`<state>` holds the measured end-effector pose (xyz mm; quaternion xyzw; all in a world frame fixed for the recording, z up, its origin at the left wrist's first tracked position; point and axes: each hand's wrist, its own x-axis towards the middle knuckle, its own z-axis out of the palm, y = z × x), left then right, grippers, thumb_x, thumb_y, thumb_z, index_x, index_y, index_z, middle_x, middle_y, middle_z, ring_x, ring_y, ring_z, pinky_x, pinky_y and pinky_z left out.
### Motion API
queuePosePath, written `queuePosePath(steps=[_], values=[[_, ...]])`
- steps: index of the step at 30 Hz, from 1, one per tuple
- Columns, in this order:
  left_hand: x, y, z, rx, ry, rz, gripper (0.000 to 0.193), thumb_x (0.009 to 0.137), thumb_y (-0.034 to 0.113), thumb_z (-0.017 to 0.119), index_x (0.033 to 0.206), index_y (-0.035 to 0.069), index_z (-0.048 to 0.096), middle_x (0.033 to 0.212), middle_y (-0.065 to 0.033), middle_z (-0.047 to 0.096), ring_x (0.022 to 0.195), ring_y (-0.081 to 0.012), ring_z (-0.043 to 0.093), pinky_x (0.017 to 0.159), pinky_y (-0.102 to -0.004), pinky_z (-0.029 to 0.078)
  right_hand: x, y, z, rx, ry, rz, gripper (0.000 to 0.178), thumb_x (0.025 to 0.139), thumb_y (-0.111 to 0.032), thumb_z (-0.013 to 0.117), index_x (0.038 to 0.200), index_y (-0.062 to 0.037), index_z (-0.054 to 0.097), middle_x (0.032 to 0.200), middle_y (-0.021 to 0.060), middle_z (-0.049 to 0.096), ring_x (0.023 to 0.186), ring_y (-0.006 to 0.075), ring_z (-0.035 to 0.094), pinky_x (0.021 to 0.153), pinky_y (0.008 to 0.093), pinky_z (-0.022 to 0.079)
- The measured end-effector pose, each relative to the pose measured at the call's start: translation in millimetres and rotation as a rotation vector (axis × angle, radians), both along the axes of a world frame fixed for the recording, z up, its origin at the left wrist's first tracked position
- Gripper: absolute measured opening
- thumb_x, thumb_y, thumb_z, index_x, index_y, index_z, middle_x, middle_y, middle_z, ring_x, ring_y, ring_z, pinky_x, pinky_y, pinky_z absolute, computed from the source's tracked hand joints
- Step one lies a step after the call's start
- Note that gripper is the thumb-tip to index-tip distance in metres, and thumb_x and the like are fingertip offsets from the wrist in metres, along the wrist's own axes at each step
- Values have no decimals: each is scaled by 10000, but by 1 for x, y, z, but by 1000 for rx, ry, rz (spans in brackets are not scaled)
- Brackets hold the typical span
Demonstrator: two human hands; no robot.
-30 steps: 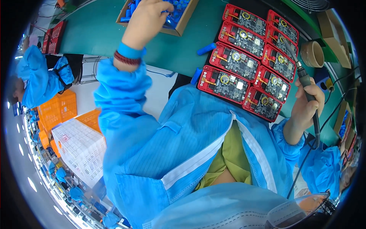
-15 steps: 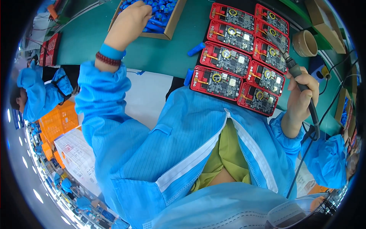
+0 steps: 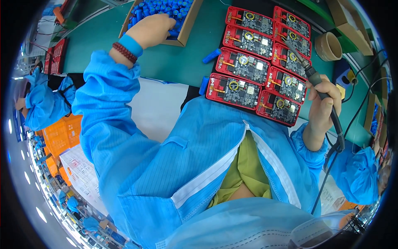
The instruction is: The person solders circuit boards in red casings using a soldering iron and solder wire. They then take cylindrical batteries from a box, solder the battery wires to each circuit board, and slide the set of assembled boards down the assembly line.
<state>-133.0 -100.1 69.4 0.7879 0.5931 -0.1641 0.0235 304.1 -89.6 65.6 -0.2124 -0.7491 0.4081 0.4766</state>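
My left hand point(image 3: 152, 31) is over the near side of a cardboard box point(image 3: 187, 25) full of blue cylindrical battery cells point(image 3: 155, 7). Its fingers are curled together, and whatever may be between them is hidden. In my right hand point(image 3: 324, 101) is a soldering iron point(image 3: 315, 78), its tip angled up and left above the right column of red cases. Two columns of open red cases point(image 3: 212, 93) lie in front of me, each with a circuit board point(image 3: 243, 92) and a yellow ring on it. Two loose blue cells point(image 3: 212, 56) rest left of the cases.
A round tan pot point(image 3: 328, 46) stands right of the cases, with a blue stand point(image 3: 345, 76) nearer me. The iron's cable point(image 3: 331, 162) hangs at the right. Orange crates point(image 3: 62, 132) and a co-worker's blue sleeve point(image 3: 49, 101) are at the left.
My left hand has moved down and slightly right, toward the box's near edge, uncovering more cells. My right hand and the soldering iron have shifted slightly left and down.
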Motion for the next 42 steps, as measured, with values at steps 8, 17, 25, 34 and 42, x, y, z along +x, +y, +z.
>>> queuePosePath(steps=[8, 17, 25, 34, 42], values=[[15, -42, 29, 314, -848, 444, 142, 863, 28, 594, 994, 9, 542, 850, -16, 539, 750, -82, 537, 683, -198, 437, -8, 0, 2, 40, 91, 10, 357, 964, -330, 463, 991, 14, 553, 711, 84, 540, 712, 161, 509, 732, 322, 408], [160, -54, 4, 163, -1595, 129, 317, 789, -104, 590, 1072, 10, 502, 1001, -72, 470, 913, -135, 522, 783, -243, 456, -52, -9, 6, -18, -94, 27, 361, 798, -75, 685, 1127, -33, 542, 984, 99, 595, 917, 193, 589, 793, 302, 468], [201, -51, -3, 147, -1731, 76, 312, 768, -119, 583, 1026, 32, 495, 1011, -65, 458, 891, -125, 499, 774, -255, 431, -62, -15, -1, 8, -69, -44, 320, 774, 1, 671, 1062, -60, 547, 961, 97, 587, 809, 216, 625, 682, 276, 503], [207, -52, -5, 292, -1734, 38, 315, 755, -132, 582, 1019, 28, 521, 1033, -73, 458, 894, -131, 498, 765, -249, 425, -65, -14, 2, -17, -7, -28, 317, 773, 30, 652, 1054, -69, 546, 927, 92, 584, 797, 192, 621, 667, 281, 504], [203, -53, -9, 263, -1715, 70, 307, 759, -137, 573, 1019, 23, 539, 1051, -79, 460, 902, -133, 499, 772, -248, 427, -61, -11, 8, -17, -122, 52, 341, 775, 15, 650, 1082, -76, 535, 859, 68, 574, 769, 161, 611, 660, 263, 498]])
